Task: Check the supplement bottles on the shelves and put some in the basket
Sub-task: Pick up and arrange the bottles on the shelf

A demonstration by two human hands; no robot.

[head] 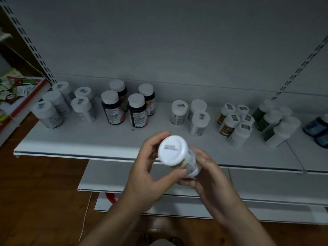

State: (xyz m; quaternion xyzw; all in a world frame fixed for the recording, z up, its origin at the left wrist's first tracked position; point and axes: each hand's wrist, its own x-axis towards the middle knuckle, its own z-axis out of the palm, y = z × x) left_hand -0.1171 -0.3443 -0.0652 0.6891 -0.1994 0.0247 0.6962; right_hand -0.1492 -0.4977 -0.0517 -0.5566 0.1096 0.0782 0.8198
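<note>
Just the head view here, so: I'm holding a white bottle (173, 150) in both hands, up in the air in front of the front edge of the main shelf (88, 139), with its cap tipped toward me and a blurry sticker on top. My left hand (147, 167) is gripping it from the left, thumb curling in low on the side and fingers coming up behind the cap. My right hand (207, 174) is wrapping around the body from the right and underneath. The label's too smeared to read. Everything else is sitting upright on the shelf behind it, well apart from what I'm holding: a bunch of white bottles (51, 110) at the left end, four dark bottles (113, 110) with white caps next to them, three pale bottles (179, 112) in the middle, then orange-labelled bottles (230, 121), green-labelled bottles (264, 119) and blue bottles (317, 128) getting cut off at the right edge. My hands and forearms are blocking part of the shelf lip and the lower shelves (106, 176). There's a red thing (111, 197) peeking out down there, can't tell what it is. Off to the left a side shelf (26, 98) is holding green packets (10, 89), and the wooden floor (35, 183) is showing below.
</note>
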